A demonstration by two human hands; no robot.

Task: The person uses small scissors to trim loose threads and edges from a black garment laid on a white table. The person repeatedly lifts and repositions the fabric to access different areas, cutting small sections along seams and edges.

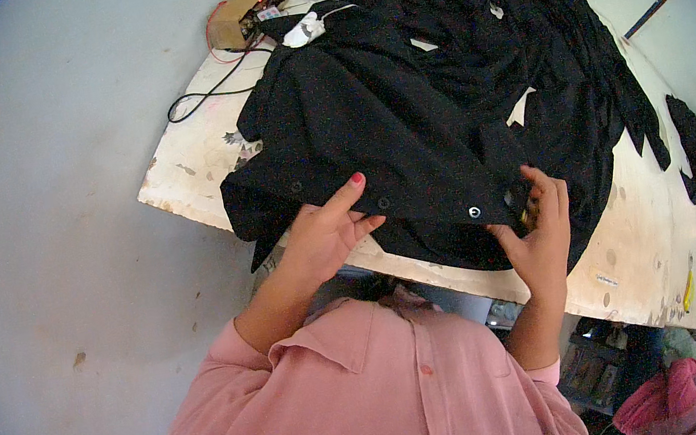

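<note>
Head view. Surroundings: pale, chipped wooden worktop (625, 231); most of its middle lies under bunched cloth. At its far left corner, a tan box-shaped device (249, 9) with exposed wiring; a thin black cable (187, 114) loops over its left edge. On its right part, a slim yellow tool (689, 285). Beyond its right end, low down, a co-worker in deep-pink clothing (673, 396).

Workpiece: black woven cloth (369, 120), spread over the worktop, its near border between and under both hands. Border carries dark round fasteners and one bright ring-shaped metal fastener (474, 212), nearer the right hand.

Left hand (328, 237): thumb flat on cloth, fingers at border; pinch cannot be confirmed. Right hand (539, 229): thumb at border, fingers curved; grip unclear.

Labels: small white slip (606, 279) on the worktop's right part; marks too small to read.
</note>
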